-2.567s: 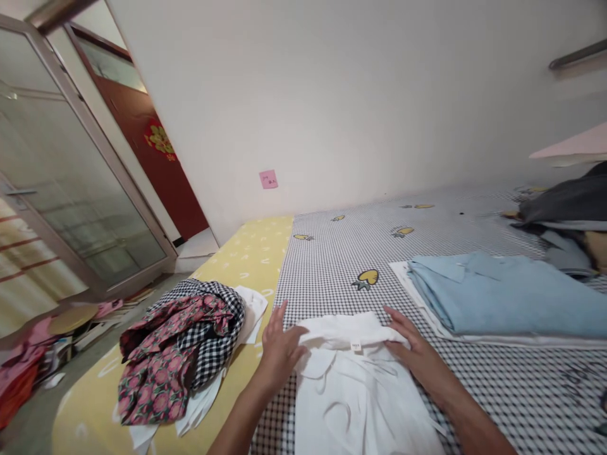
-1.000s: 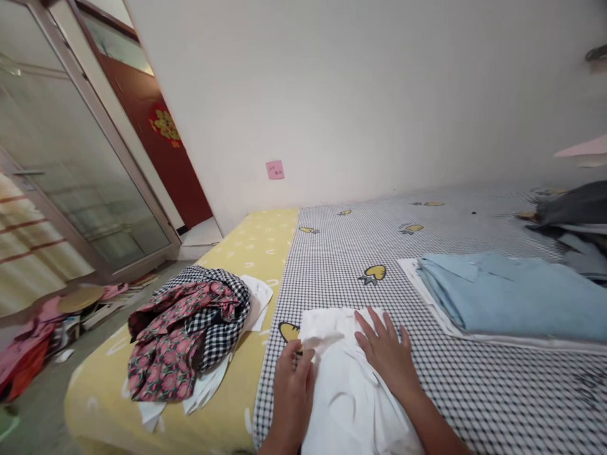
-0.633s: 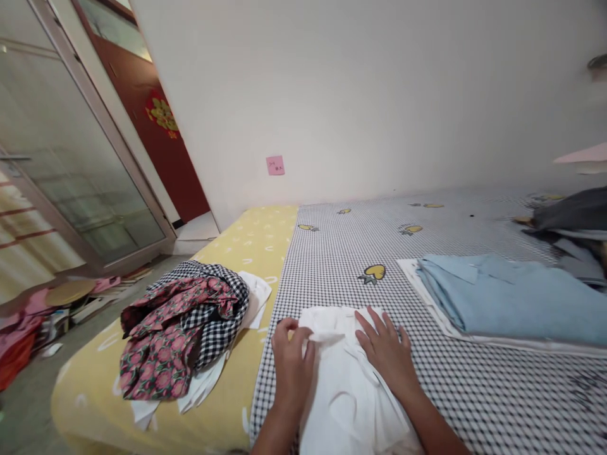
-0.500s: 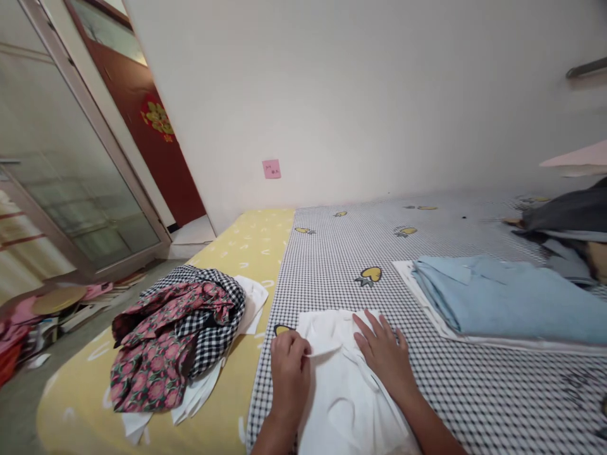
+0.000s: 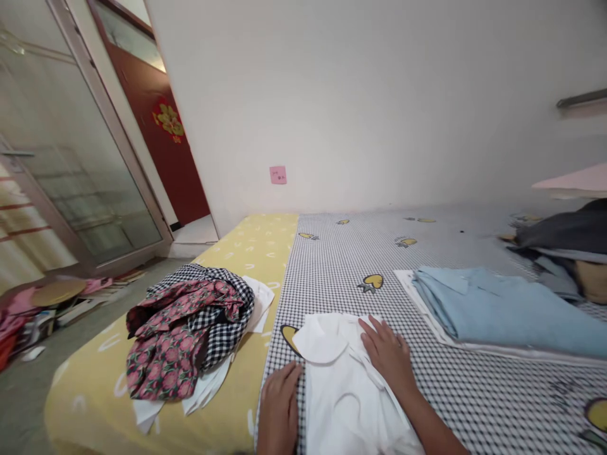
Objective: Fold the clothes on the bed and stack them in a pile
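Observation:
A white shirt (image 5: 332, 398) with a rounded collar lies folded in front of me on the checked part of the bed. The collar's left flap (image 5: 320, 344) rests flat and pokes out past the shirt's left edge. My left hand (image 5: 279, 401) is on the sheet just left of the shirt, fingers stretched out and holding nothing. Across the shirt's upper right side lies my right hand (image 5: 389, 355), its fingers spread and touching the cloth by the collar.
A rumpled heap of floral and checked clothes (image 5: 190, 335) sits on the yellow strip (image 5: 265, 243) at left. To the right lies a folded light blue shirt (image 5: 502, 309) on white cloth. Dark clothes (image 5: 564, 230) are piled farther right. A pink note (image 5: 277, 175) is on the wall.
My left hand has let go of the collar's left flap and moved down beside the shirt. The flap now lies flat. My right hand stays on the shirt.

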The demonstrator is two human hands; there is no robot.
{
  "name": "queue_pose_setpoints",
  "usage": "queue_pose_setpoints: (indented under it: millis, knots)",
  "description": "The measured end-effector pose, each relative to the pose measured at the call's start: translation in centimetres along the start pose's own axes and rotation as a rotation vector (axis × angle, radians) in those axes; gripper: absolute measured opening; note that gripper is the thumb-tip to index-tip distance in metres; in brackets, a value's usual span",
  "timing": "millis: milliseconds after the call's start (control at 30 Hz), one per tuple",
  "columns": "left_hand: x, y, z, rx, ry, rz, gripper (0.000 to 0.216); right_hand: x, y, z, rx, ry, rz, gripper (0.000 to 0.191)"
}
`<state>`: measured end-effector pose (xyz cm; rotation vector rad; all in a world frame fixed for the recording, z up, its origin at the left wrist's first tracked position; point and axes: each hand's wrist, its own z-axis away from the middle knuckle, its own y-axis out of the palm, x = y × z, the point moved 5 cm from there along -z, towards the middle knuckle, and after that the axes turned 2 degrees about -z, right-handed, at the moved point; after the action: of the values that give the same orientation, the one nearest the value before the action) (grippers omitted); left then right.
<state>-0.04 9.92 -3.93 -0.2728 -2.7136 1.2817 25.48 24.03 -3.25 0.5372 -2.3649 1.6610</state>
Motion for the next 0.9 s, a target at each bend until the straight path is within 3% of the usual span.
queue_pose_setpoints:
  millis: [167,233,333,400,500,600,767,900]
  knots:
    - [-0.6,0.0,1.8,-0.162,-0.102,-0.196,0.055,-0.5,-1.4,-0.9,0.150,0.065,-0.107,0.048]
    - [-1.0,0.0,1.9,-0.178,-0.160,-0.204,0.053,0.0,-3.5,-1.1,0.073,0.095,-0.085,0.047]
    - [-1.4,0.0,1.9,-0.191,-0.211,-0.201,0.050,2.9,-7.1,-0.8,-0.107,0.055,-0.087,0.044]
    - [-1.5,0.0,1.9,-0.202,-0.231,-0.191,0.048,6.0,-7.9,-0.7,-0.042,-0.020,-0.151,0.042]
    - [-1.6,0.1,2.0,-0.220,-0.245,-0.163,0.046,10.1,-6.9,-1.3,0.169,-0.058,-0.230,0.047]
    - [-1.7,0.1,2.1,-0.239,-0.254,-0.155,0.046,12.1,-4.8,-2.5,0.286,-0.013,-0.218,0.049]
    - [-2.0,0.3,2.2,-0.258,-0.238,-0.189,0.047,12.4,-2.1,-3.4,0.438,0.046,-0.281,0.032]
    - [-2.0,0.5,2.2,-0.255,-0.255,-0.187,0.048,11.6,-1.5,-3.5,0.474,0.087,-0.364,0.038]
